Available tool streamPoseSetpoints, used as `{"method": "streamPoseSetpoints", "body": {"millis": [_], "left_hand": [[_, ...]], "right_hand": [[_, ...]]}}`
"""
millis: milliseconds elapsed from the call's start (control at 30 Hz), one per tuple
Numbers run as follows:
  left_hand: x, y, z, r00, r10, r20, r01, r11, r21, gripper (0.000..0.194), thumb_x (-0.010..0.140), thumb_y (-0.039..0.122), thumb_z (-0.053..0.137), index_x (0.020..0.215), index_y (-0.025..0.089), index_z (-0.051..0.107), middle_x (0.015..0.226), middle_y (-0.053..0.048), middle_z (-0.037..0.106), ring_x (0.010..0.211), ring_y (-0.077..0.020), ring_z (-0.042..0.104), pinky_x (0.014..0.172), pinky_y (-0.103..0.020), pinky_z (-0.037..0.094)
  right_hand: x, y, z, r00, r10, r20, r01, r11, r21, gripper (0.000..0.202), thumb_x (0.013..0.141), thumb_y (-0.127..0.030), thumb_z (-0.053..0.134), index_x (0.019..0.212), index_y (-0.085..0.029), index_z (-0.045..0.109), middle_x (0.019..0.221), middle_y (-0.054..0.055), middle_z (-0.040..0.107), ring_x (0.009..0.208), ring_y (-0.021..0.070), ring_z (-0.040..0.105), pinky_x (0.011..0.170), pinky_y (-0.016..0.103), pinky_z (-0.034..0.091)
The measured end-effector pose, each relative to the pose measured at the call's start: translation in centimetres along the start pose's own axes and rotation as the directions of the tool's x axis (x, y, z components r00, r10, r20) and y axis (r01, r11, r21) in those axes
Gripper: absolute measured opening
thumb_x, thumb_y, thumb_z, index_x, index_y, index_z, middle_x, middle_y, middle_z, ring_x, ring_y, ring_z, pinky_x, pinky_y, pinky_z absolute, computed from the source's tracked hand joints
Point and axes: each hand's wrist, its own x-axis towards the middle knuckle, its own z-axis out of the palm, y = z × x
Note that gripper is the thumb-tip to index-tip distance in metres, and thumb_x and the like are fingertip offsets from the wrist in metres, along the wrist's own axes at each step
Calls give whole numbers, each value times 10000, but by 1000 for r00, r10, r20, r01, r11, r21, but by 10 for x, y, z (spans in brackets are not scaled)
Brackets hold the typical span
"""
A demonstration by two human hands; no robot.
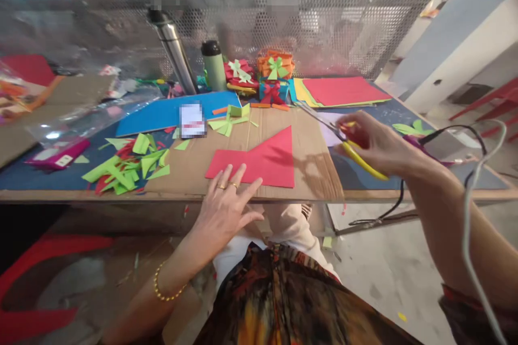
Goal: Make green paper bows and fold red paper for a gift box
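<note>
A cut piece of red paper (271, 159) lies flat on the brown cardboard (315, 172) in front of me. My left hand (226, 199) has its fingers spread, the fingertips resting on the paper's lower left edge, with nothing held. Up to the right of the paper, my right hand (374, 143) is wrapped round the yellow and red handles of a pair of scissors (321, 118). The blades point up and left over the cardboard's right side, clear of the red paper. A shadow falls across the paper's right part.
Green and red scraps (133, 164) are piled at the left. A blue sheet (154, 113), a phone (192, 120), a steel flask (176, 51), a green bottle (213, 67), small paper gift boxes (275, 67) and stacked coloured sheets (343, 90) stand farther back. A cable (467, 215) hangs at the right.
</note>
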Motion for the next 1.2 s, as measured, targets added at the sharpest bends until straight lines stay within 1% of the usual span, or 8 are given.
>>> {"method": "streamPoseSetpoints", "body": {"millis": [100,200,300,400,500,667,933,1200], "left_hand": [[2,-5,-7,993,73,-89,-82,992,-97,600,854,582,800,1322,214,730,1474,-221,604,1404,-437,562,1130,-595,506],[19,-12,-12,986,92,-137,-120,970,-211,436,1002,570,619,1189,202,760,1348,-171,667,1293,-338,625,1106,-525,513],[47,-20,-14,997,81,-2,-80,972,-220,445,1042,488,606,1368,193,673,1434,-164,629,1315,-324,586,1099,-492,495],[74,-26,-14,965,94,245,-53,985,-166,703,951,544,733,1513,162,552,1536,-195,552,1373,-376,522,1104,-507,451],[90,-28,-16,925,98,368,-48,989,-143,725,897,617,760,1435,158,606,1395,-170,614,1268,-355,560,1082,-483,428],[97,-27,-21,921,113,373,-47,983,-180,643,812,651,820,1221,174,680,1152,-105,607,1128,-324,566,1045,-472,431],[93,-36,-16,949,48,312,78,921,-380,336,916,399,739,1168,231,594,1152,-46,638,1120,-276,592,1066,-454,431],[90,-43,-11,954,69,290,90,862,-498,314,925,476,708,1101,252,578,1148,-43,657,1155,-286,576,1051,-448,466]], "right_hand": [[-66,0,3,996,59,67,-56,997,-48,626,801,-705,714,1178,-221,587,780,-18,584,672,167,544,603,323,461],[-110,5,14,999,-9,51,13,998,-68,550,858,-647,707,1215,-258,554,786,-22,591,646,168,554,577,313,480],[-129,10,25,998,-55,19,56,992,-114,500,899,-580,701,1260,-274,539,845,-6,612,656,170,578,570,309,502],[-134,11,31,993,-113,27,116,976,-185,457,924,-557,682,1249,-268,545,905,19,623,664,173,585,568,314,503],[-130,12,31,986,-162,39,167,957,-236,424,945,-530,663,1244,-252,551,906,27,608,669,180,591,582,323,490],[-120,15,32,978,-191,87,208,939,-273,454,963,-553,655,1272,-236,553,966,53,632,746,202,650,634,340,505],[-109,16,28,946,-310,100,325,916,-234,426,967,-519,634,1271,-230,565,1046,103,682,936,272,689,868,450,528],[-103,8,36,903,-407,137,429,858,-282,379,912,-374,615,1260,-239,548,1045,95,673,930,284,660,872,474,500]]}}
